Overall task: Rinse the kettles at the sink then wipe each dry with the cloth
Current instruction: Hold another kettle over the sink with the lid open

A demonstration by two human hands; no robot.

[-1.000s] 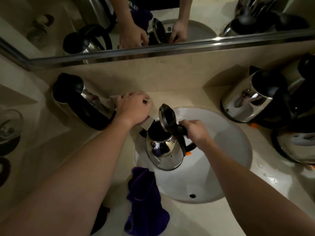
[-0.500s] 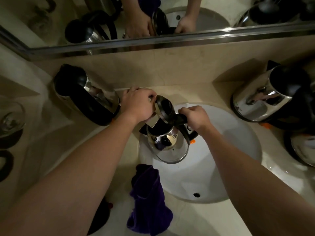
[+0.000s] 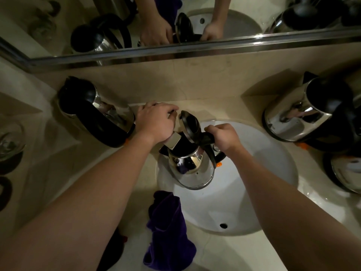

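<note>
A steel kettle (image 3: 190,173) with its black lid (image 3: 190,124) flipped open hangs over the white sink (image 3: 263,173). Its mouth is under the chrome tap spout (image 3: 172,141). My right hand (image 3: 224,136) grips its black handle. My left hand (image 3: 154,122) sits on top of the tap with fingers curled round the handle, which is mostly hidden. I cannot make out any water running. A purple cloth (image 3: 168,231) lies crumpled on the counter at the sink's front left edge.
One more kettle (image 3: 93,114) stands on the counter at the left, and a second kettle (image 3: 293,118) and a third kettle (image 3: 343,173) at the right. A glass (image 3: 9,141) and black kettle bases (image 3: 5,192) sit far left. A mirror (image 3: 195,26) runs above the back wall.
My left hand has shifted right onto the tap and closed round its handle. The kettle in my right hand has moved slightly back, under the spout.
</note>
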